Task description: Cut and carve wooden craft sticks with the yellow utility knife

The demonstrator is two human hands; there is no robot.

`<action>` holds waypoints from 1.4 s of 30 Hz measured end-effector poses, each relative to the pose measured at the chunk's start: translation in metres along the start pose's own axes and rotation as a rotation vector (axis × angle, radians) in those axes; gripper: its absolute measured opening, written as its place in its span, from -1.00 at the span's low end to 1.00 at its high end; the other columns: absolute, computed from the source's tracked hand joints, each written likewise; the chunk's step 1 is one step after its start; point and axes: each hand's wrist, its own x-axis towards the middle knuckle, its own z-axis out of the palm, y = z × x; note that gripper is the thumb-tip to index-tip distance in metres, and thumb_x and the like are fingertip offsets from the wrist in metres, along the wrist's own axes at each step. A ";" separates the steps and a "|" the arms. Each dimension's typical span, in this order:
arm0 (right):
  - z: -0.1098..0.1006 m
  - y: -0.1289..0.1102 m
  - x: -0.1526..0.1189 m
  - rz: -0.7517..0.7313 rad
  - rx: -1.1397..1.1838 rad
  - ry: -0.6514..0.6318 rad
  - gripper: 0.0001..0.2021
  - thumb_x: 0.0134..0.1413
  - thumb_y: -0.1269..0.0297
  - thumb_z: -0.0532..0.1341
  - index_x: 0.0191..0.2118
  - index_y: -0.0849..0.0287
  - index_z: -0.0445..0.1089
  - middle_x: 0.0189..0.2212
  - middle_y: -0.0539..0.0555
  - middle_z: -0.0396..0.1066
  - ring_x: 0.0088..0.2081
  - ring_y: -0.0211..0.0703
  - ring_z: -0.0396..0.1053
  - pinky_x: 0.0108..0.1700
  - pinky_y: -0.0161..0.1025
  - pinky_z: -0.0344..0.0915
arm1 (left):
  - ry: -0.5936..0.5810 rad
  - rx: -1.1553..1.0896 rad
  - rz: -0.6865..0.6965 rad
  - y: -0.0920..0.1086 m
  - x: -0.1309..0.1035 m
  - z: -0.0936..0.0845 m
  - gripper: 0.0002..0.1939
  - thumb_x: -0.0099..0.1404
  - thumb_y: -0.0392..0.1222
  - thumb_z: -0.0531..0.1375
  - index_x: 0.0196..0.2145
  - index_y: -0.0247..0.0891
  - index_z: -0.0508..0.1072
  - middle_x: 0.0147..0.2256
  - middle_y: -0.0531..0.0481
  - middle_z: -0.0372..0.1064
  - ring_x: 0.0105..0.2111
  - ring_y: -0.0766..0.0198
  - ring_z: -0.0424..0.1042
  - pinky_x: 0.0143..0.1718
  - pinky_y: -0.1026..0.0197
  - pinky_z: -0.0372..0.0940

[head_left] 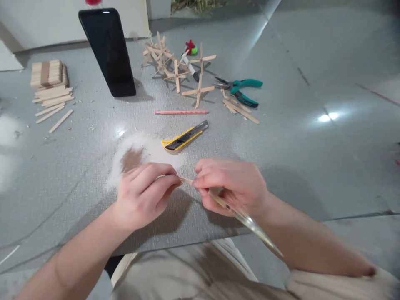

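Head view: the left hand is pinching one end of a stick between thumb and fingertips, the other fingers curling in beside them. The right hand is gripping the opposite end, its fingers pressing together, so the stick is sitting in the short gap between both hands, above the near edge of the table. A shiny strip is also jutting from the right hand back over the wrist; it is blurring, and may be a tool. White powder is surrounding a brown patch just beyond the left hand. A cutter is lying beyond the gap, with a pencil behind it. Farther off, stick crosses are standing near pliers. A phone is leaning upright, and a stick bundle is resting to its left.
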 end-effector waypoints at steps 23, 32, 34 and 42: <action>0.001 0.002 0.000 0.040 0.051 -0.089 -0.80 0.16 0.60 0.14 -0.27 0.13 0.34 -0.52 -0.06 0.39 -0.48 -0.33 0.28 -0.31 -0.32 0.32 | -0.013 0.127 0.241 0.005 0.004 -0.002 -0.84 0.19 -0.55 0.20 -0.40 -0.35 0.38 -0.35 -0.14 0.53 -0.37 0.21 0.51 -0.41 0.22 0.43; -0.001 0.006 -0.005 0.070 0.102 -0.127 -0.83 0.18 0.58 0.16 -0.25 0.14 0.34 -0.52 -0.08 0.41 -0.48 -0.35 0.32 -0.28 -0.32 0.34 | -0.052 0.138 0.241 0.005 0.001 -0.001 -0.87 0.18 -0.55 0.20 -0.39 -0.40 0.41 -0.33 -0.20 0.54 -0.36 0.18 0.51 -0.42 0.21 0.39; -0.001 0.006 -0.005 0.077 0.110 -0.126 -0.83 0.18 0.58 0.17 -0.25 0.14 0.34 -0.52 -0.08 0.41 -0.48 -0.35 0.32 -0.28 -0.32 0.34 | -0.055 0.140 0.247 0.004 0.001 -0.002 -0.88 0.17 -0.55 0.22 -0.39 -0.41 0.42 -0.33 -0.20 0.55 -0.37 0.18 0.51 -0.41 0.21 0.38; -0.001 0.006 -0.004 0.114 0.042 -0.090 -0.82 0.13 0.55 0.18 -0.24 0.10 0.35 -0.56 -0.12 0.39 -0.50 -0.35 0.34 -0.37 -0.35 0.30 | -0.010 0.107 0.106 -0.002 -0.002 -0.002 -0.86 0.19 -0.46 0.30 -0.30 -0.33 0.47 -0.33 -0.05 0.54 -0.43 0.33 0.48 -0.42 0.28 0.36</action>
